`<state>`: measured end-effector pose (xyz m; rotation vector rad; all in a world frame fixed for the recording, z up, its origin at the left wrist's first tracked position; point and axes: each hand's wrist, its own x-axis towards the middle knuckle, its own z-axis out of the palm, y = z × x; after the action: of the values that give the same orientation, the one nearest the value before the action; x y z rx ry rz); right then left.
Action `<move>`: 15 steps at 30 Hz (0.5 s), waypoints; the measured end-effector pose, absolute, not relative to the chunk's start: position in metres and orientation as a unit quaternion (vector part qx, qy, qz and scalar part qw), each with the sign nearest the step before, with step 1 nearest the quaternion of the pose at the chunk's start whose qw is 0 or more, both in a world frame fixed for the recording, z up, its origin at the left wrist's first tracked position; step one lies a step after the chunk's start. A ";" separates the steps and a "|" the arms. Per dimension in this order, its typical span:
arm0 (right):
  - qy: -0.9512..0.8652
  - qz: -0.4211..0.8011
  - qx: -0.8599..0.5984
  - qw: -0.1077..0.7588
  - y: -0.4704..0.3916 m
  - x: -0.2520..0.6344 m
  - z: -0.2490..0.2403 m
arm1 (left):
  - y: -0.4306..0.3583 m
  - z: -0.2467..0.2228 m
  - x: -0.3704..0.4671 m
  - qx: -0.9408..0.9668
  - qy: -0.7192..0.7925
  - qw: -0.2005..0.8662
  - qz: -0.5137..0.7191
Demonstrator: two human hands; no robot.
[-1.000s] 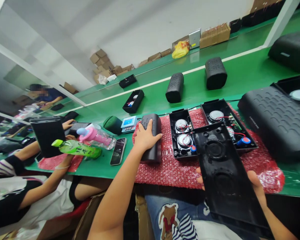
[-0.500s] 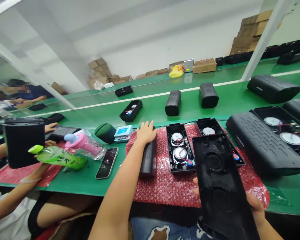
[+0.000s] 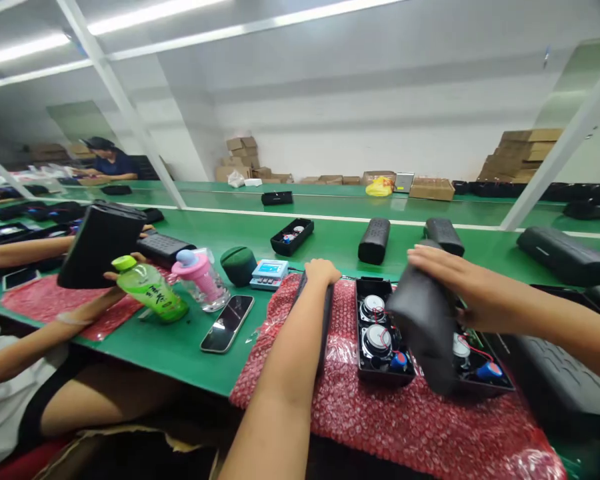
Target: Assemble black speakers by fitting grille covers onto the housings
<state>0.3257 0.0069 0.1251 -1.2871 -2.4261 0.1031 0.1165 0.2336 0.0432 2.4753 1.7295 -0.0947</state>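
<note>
Right hand (image 3: 460,283): fingers wrapped over the black cover (image 3: 423,330), hovering above the open speaker tray (image 3: 473,373). Left hand (image 3: 323,272): fingers curled on the closed speaker (image 3: 325,313). Square the cover's edges; mind the red wires (image 3: 475,350) beneath.

A single head-worn camera supplies the only view. It sits above the near edge of the red bubble wrap mat (image 3: 380,413) and faces forward and slightly down across it. The near edge of the mat lies close below the lens; both forearms enter from the bottom and right of the frame. Beyond the mat the view extends over the green conveyor table (image 3: 330,233) to the far white wall. Left of the mat, a co-worker's arms are included. No second view exists for overlap.
</note>
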 end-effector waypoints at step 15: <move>-0.946 -0.155 -0.178 -0.222 0.099 0.294 0.074 | 0.244 0.034 0.121 0.791 0.604 0.097 -0.012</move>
<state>0.2938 0.0992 0.0736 -0.6552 -3.4833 -0.5693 0.1213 0.2437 0.0342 2.3416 1.7883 -0.0360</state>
